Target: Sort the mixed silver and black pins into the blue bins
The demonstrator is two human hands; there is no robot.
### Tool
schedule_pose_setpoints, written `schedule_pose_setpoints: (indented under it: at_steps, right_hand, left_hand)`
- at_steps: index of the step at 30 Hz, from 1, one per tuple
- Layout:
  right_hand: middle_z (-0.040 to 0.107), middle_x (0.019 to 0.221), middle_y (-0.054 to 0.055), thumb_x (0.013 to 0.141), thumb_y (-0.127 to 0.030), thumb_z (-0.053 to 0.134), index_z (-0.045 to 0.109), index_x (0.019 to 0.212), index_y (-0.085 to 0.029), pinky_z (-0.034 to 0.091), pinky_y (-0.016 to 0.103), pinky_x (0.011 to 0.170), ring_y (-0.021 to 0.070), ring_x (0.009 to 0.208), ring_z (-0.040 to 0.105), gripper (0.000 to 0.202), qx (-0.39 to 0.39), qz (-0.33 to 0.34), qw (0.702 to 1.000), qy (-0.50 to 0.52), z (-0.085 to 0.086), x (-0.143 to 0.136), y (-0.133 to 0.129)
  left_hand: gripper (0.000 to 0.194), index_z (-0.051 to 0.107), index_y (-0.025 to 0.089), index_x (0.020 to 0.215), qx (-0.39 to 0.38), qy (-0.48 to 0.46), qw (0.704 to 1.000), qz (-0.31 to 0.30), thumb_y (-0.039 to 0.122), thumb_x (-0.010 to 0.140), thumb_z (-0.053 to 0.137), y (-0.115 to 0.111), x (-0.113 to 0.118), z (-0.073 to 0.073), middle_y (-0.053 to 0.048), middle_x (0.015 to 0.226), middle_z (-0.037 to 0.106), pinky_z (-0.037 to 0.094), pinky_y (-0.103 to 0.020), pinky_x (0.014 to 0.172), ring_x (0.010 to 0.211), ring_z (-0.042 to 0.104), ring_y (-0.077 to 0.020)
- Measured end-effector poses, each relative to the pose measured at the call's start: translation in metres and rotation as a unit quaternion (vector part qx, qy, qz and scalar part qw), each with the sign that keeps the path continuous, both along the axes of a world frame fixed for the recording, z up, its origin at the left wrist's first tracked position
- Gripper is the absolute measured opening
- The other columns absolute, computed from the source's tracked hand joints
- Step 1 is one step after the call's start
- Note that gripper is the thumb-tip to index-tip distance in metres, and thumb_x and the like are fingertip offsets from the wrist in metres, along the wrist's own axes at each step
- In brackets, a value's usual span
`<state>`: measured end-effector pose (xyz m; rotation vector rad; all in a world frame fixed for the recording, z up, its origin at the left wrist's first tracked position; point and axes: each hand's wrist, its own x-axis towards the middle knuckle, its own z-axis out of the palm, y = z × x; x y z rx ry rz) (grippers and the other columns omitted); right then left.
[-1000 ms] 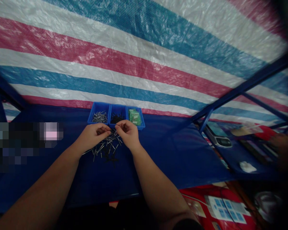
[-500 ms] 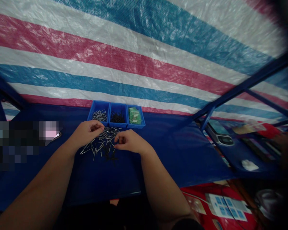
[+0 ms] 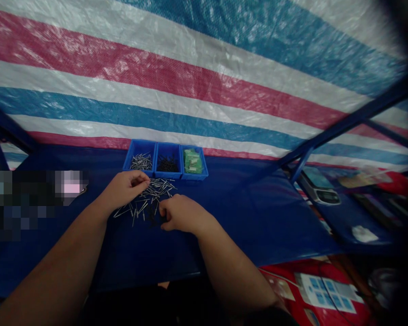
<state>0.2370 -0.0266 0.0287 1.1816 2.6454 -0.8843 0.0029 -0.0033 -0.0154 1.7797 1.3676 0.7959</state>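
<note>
A loose pile of thin silver metal pins lies on the blue tabletop in front of three joined blue bins. My left hand is at the pile's left side, thumb and fingertips pinched together; anything between them is too small to make out. Lower and to the right, my right hand reaches down over small dark pieces at the pile's near edge, its thumb and forefinger apart. The left bin holds more silver pins, the middle bin dark small parts, and the right bin green packets.
A striped plastic sheet hangs behind the blue table. Blue metal frame bars rise at the right. Beyond them sit a digital scale and a crumpled white item. A blurred-out patch covers the table's left side.
My right hand has moved down and towards me, from the silver pins to the dark pieces. My left hand stays pinched at nearly the same place. The view has shifted slightly.
</note>
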Motion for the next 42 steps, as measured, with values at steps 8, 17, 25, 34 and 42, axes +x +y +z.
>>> schedule_pose_setpoints:
  at_steps: [8, 17, 25, 34, 42]
  right_hand:
    - [0.073, 0.088, 0.004, 0.074, -0.019, 0.071, 0.072, 0.090, -0.021, 0.040, 0.025, 0.063, 0.0168, 0.076, 0.065, 0.016, 0.087, -0.104, 0.991, -0.004, -0.010, -0.001, 0.006]
    - [0.074, 0.092, 0.007, 0.076, -0.018, 0.068, 0.076, 0.089, -0.021, 0.045, 0.030, 0.069, 0.0216, 0.082, 0.067, 0.015, 0.118, -0.104, 0.988, -0.007, -0.013, -0.005, 0.011]
    - [0.071, 0.092, 0.005, 0.080, -0.019, 0.062, 0.068, 0.084, -0.021, 0.043, 0.028, 0.068, 0.0183, 0.080, 0.064, 0.007, 0.159, -0.115, 0.979, 0.051, -0.014, -0.004, 0.014]
    - [0.069, 0.088, 0.004, 0.090, -0.022, 0.057, 0.065, 0.095, -0.018, 0.051, 0.027, 0.076, 0.0146, 0.080, 0.065, 0.010, 0.175, -0.206, 0.911, 0.311, -0.023, 0.001, 0.031]
    - [0.066, 0.076, -0.001, 0.089, -0.026, 0.064, 0.065, 0.114, -0.017, 0.045, 0.023, 0.063, 0.0114, 0.064, 0.059, 0.027, 0.111, -0.227, 0.925, 0.285, -0.024, 0.006, 0.039]
  left_hand:
    - [0.028, 0.070, 0.018, 0.092, 0.001, 0.010, 1.000, -0.003, 0.045, 0.088, 0.063, 0.000, 0.001, 0.000, -0.002, 0.075, 0.069, 0.049, -0.026, 0.062, 0.067, 0.063, -0.0161]
    - [0.029, 0.070, 0.017, 0.093, 0.006, 0.009, 1.000, -0.007, 0.045, 0.089, 0.062, 0.003, -0.001, -0.005, -0.002, 0.077, 0.070, 0.050, -0.026, 0.062, 0.067, 0.064, -0.0163]
    - [0.027, 0.071, 0.017, 0.092, 0.013, 0.016, 1.000, -0.016, 0.042, 0.088, 0.062, 0.000, 0.003, 0.003, -0.002, 0.076, 0.069, 0.046, -0.026, 0.060, 0.067, 0.062, -0.0159]
    - [0.028, 0.070, 0.017, 0.094, 0.013, 0.013, 0.999, -0.030, 0.044, 0.090, 0.062, -0.001, 0.004, 0.000, -0.001, 0.074, 0.067, 0.045, -0.026, 0.059, 0.065, 0.060, -0.0150]
    - [0.025, 0.072, 0.018, 0.093, -0.007, 0.030, 0.996, -0.086, 0.040, 0.089, 0.062, -0.006, 0.011, 0.004, -0.001, 0.069, 0.065, 0.042, -0.025, 0.056, 0.060, 0.058, -0.0141]
